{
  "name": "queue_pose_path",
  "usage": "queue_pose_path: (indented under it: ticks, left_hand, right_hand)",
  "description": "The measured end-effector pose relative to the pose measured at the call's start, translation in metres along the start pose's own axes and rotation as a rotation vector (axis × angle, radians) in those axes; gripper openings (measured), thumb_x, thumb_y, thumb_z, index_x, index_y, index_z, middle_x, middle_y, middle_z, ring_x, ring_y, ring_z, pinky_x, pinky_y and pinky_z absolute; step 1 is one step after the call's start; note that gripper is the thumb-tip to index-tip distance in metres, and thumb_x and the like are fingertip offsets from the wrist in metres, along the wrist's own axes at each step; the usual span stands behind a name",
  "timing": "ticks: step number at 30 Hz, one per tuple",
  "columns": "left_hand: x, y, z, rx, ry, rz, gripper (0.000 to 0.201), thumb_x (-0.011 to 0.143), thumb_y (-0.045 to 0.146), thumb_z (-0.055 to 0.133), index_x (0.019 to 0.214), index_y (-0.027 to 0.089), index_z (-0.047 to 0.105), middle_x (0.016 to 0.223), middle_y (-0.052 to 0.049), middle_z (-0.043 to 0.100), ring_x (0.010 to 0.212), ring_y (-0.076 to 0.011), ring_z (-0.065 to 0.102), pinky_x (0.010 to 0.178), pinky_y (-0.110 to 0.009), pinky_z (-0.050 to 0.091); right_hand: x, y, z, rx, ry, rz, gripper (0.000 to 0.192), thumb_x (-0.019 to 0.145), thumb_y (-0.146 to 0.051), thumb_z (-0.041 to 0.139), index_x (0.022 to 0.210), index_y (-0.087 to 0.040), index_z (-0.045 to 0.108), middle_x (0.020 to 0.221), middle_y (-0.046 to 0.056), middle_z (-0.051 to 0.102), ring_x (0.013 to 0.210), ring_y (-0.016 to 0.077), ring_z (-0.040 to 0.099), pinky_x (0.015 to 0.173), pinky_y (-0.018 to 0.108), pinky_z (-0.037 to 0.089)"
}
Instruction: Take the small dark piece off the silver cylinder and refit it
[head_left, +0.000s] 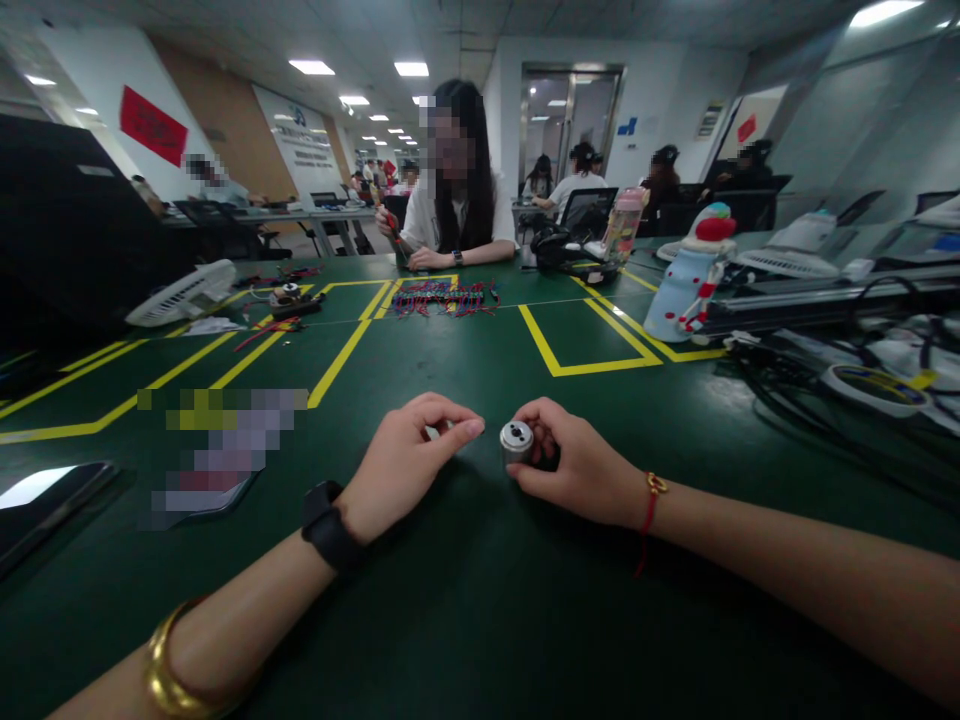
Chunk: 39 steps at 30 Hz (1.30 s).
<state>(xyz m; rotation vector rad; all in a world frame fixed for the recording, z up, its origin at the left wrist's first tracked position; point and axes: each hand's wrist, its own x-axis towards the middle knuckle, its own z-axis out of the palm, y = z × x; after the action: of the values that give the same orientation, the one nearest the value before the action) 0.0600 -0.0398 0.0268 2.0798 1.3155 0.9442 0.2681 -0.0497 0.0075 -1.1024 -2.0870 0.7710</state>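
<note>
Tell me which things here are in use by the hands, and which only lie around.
In use:
- small metal cylinder, held by the right hand
- left hand, closed on something tiny, unclear

Lying around:
- wire bundle
- white fan
- snowman-shaped bottle
- phone

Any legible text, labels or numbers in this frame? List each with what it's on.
None can be read.
Red banner on the left wall: characters too blurred.
White wall board: logo and lines too small.
Red sign on the right wall: illegible.
Blue mark beside the door: a shape only.
Metal cylinder in the right hand: no marking visible.
</note>
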Motion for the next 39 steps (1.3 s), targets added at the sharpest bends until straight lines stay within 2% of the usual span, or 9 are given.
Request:
queue_pose_path:
  ticks: [5, 10, 15, 20, 27, 32, 34, 36, 39]
  left_hand:
    - [-0.005, -0.011, 0.010, 0.078, -0.152, 0.042, 0.019, 0.081, 0.039, 0.057, 0.082, 0.024, 0.069, 0.087, -0.002, 0.061, 0.082, -0.0164, 0.056, 0.075, -0.030, 0.042]
    - [-0.002, -0.012, 0.019, 0.118, -0.209, 0.066, 0.017, 0.078, 0.039, 0.059, 0.081, 0.026, 0.070, 0.086, -0.001, 0.062, 0.084, -0.0175, 0.056, 0.077, -0.031, 0.042]
    - [0.001, -0.017, 0.004, 0.041, -0.056, -0.017, 0.028, 0.079, 0.045, 0.055, 0.091, 0.024, 0.069, 0.093, -0.003, 0.062, 0.084, -0.0174, 0.056, 0.075, -0.029, 0.042]
    - [0.009, -0.052, -0.019, -0.042, 0.313, -0.291, 0.037, 0.078, 0.052, 0.052, 0.090, 0.020, 0.067, 0.079, -0.002, 0.062, 0.071, -0.0163, 0.054, 0.062, -0.026, 0.040]
    - [0.013, -0.070, -0.019, -0.114, 0.361, -0.358, 0.034, 0.074, 0.050, 0.056, 0.086, 0.020, 0.069, 0.071, 0.001, 0.062, 0.064, -0.0144, 0.051, 0.058, -0.024, 0.037]
    - [0.010, -0.065, -0.019, -0.121, 0.352, -0.358, 0.034, 0.074, 0.049, 0.056, 0.086, 0.020, 0.069, 0.071, 0.001, 0.061, 0.065, -0.0145, 0.051, 0.058, -0.024, 0.036]
    - [0.010, -0.065, -0.019, -0.121, 0.343, -0.363, 0.034, 0.074, 0.050, 0.056, 0.086, 0.020, 0.069, 0.070, 0.001, 0.061, 0.066, -0.0147, 0.051, 0.058, -0.024, 0.036]
    - [0.009, -0.065, -0.019, -0.124, 0.343, -0.362, 0.034, 0.074, 0.050, 0.056, 0.086, 0.021, 0.068, 0.072, 0.001, 0.061, 0.067, -0.0149, 0.052, 0.059, -0.024, 0.036]
    - [0.008, -0.064, -0.019, -0.125, 0.347, -0.355, 0.033, 0.075, 0.049, 0.056, 0.085, 0.020, 0.069, 0.074, 0.000, 0.063, 0.067, -0.0153, 0.052, 0.060, -0.025, 0.037]
  right_hand:
    - [-0.001, 0.000, 0.000, -0.052, 0.001, -0.013, 0.037, 0.073, -0.025, 0.060, 0.106, -0.018, 0.046, 0.085, 0.001, 0.057, 0.066, 0.0072, 0.049, 0.057, 0.020, 0.041]
    - [-0.001, 0.002, 0.002, -0.151, -0.027, -0.118, 0.048, 0.074, -0.025, 0.059, 0.119, -0.019, 0.045, 0.112, 0.006, 0.054, 0.094, 0.0134, 0.051, 0.081, 0.027, 0.043]
    - [-0.002, 0.003, -0.007, -0.165, 0.014, -0.052, 0.037, 0.073, -0.031, 0.060, 0.106, -0.018, 0.047, 0.094, 0.004, 0.057, 0.072, 0.0100, 0.051, 0.062, 0.022, 0.043]
    - [0.009, 0.031, -0.074, -0.553, 0.286, 0.168, 0.038, 0.068, -0.038, 0.061, 0.095, -0.016, 0.047, 0.085, 0.005, 0.056, 0.070, 0.0132, 0.051, 0.061, 0.026, 0.040]
    - [0.005, 0.105, -0.200, -0.917, 0.164, 0.841, 0.045, 0.061, -0.046, 0.063, 0.089, -0.013, 0.054, 0.088, 0.016, 0.059, 0.077, 0.0241, 0.056, 0.061, 0.034, 0.041]
    - [-0.008, 0.123, -0.229, -0.849, 0.060, 1.032, 0.033, 0.054, -0.041, 0.071, 0.071, -0.017, 0.058, 0.071, 0.009, 0.060, 0.068, 0.0248, 0.058, 0.057, 0.037, 0.044]
    - [-0.007, 0.113, -0.222, -1.001, 0.184, 0.995, 0.049, 0.050, -0.051, 0.072, 0.082, -0.016, 0.059, 0.088, 0.015, 0.060, 0.082, 0.0327, 0.058, 0.063, 0.044, 0.045]
    - [-0.001, 0.094, -0.202, -1.144, 0.342, 0.764, 0.060, 0.056, -0.058, 0.067, 0.093, -0.012, 0.060, 0.102, 0.022, 0.056, 0.096, 0.0396, 0.052, 0.070, 0.052, 0.042]
    - [0.009, 0.057, -0.147, -1.044, 0.308, 0.294, 0.045, 0.077, -0.052, 0.052, 0.098, -0.014, 0.061, 0.102, 0.016, 0.057, 0.100, 0.0285, 0.052, 0.084, 0.046, 0.041]
